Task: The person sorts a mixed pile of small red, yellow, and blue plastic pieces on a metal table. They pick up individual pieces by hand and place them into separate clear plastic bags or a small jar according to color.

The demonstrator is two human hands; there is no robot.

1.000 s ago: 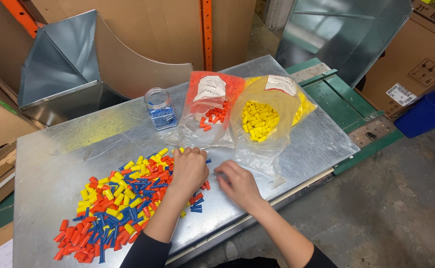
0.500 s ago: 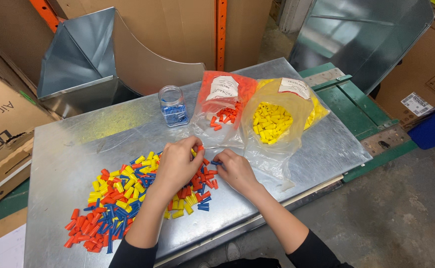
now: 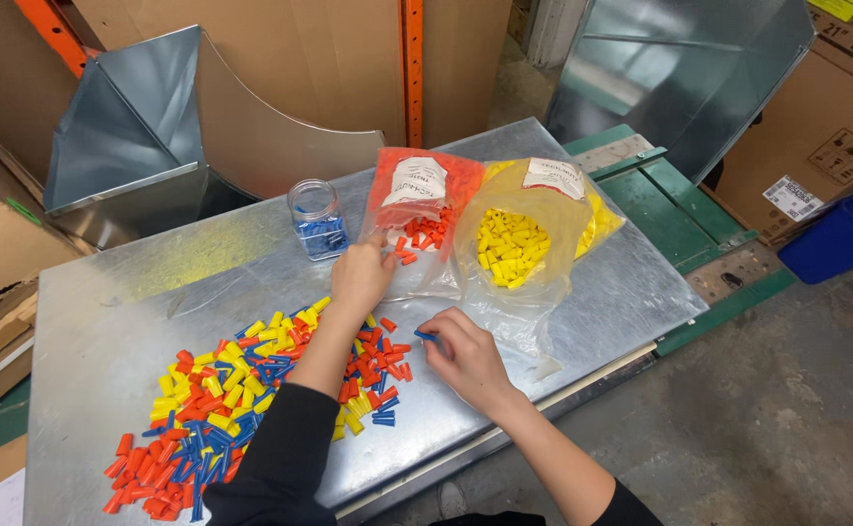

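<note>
Sorting well short of done: big mixed pile [image 3: 222, 399] of red, yellow, blue plastic caps covers table's [image 3: 563, 312] near-left part. Your left hand [image 3: 360, 275] reaches to red bag's [image 3: 417, 209] mouth by far edge, grip unclear. Your right hand [image 3: 465, 356] pinches blue cap [image 3: 426, 336]. Yellow bag [image 3: 524, 244] crinkly, clear; glass jar [image 3: 317, 219] holds few blue caps. Table bare sheet metal.

We pinch a small blue cap [image 3: 426, 336] just beside the mixed red, yellow and blue pile [image 3: 232, 399]; loose orange caps [image 3: 417, 239] lie at their bag's [image 3: 417, 209] mouth.
</note>
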